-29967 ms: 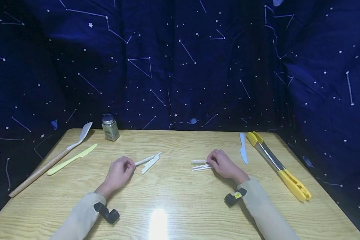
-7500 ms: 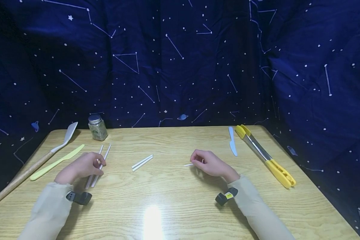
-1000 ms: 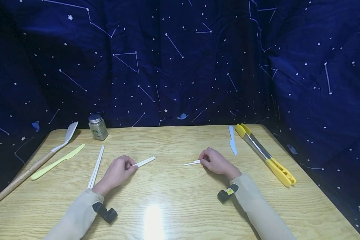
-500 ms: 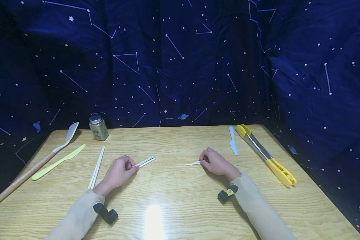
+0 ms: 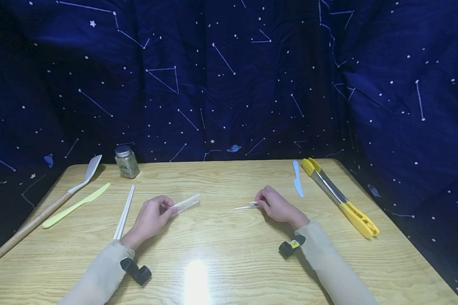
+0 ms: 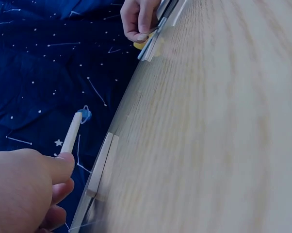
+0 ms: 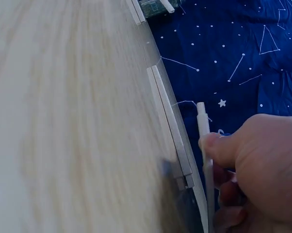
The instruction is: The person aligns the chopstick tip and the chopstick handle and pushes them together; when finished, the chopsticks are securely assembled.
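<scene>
My left hand pinches a short white chopstick section between thumb and finger, raised off the wooden table. A second short section lies on the tabletop just under it. At the right, my right hand pinches another white section, whose end narrows to a thin stub. Below that hand, one more section lies flat, partly hidden by the fingers in the head view. Beside my left forearm rest two long white chopsticks, side by side, their near ends at the sleeve.
On the left lie a wooden-handled spatula and a yellow-green knife. A lidded glass jar stands at the back left. A blue knife and yellow-ended tongs lie on the right. A starry curtain hangs behind.
Both hands have just lifted one short section each off the table. Earlier, my left hand was at the long pair; 30 seconds ago that spot held no long chopsticks, and more short sections lay about.
</scene>
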The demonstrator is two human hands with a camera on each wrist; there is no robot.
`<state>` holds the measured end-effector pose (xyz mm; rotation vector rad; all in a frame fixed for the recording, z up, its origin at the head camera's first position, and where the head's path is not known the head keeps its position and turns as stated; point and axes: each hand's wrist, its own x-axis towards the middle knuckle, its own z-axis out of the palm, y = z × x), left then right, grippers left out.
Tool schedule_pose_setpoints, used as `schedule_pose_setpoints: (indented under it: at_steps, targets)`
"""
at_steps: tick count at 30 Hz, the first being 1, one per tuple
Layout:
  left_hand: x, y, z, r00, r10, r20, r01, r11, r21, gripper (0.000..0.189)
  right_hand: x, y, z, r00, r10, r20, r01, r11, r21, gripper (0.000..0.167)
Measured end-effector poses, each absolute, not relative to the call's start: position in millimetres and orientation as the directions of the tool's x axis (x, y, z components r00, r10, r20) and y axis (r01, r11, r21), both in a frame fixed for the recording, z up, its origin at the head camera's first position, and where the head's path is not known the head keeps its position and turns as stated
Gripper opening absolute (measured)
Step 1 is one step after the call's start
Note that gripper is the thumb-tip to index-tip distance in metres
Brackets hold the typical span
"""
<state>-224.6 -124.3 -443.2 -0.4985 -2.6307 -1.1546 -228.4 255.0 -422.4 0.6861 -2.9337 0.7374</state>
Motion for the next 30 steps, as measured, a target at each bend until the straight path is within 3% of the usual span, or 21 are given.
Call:
schedule_pose_setpoints:
  at_steps: [13,20,24,30]
  targets:
    - [-221.8,-121.4,-440.4,-0.889,0.211,0.407,0.447,0.594,0.669,0.009,-228.6,247.6,-420.2,-0.888,-0.401,0.226,-0.460,0.759,-0.461,0.006]
    - [-221.1,-117.5,-438.9,-0.841,0.217,0.496,0.518,0.591,0.619,0.006,-228.7,243.8,-414.2,-0.852,-0.452,0.266,-0.520,0.663,-0.539,0.012]
    - [-221.1,-114.9,-438.5,-0.797,0.213,0.566,0.569,0.579,0.583,0.007,-228.4,240.1,-409.3,-0.873,-0.430,0.229,-0.481,0.686,-0.546,0.008]
    - [-219.5,-113.1,-438.0,-0.742,0.211,0.636,0.624,0.563,0.541,0.009,-227.4,232.6,-402.8,-0.870,-0.407,0.279,-0.493,0.701,-0.515,0.003]
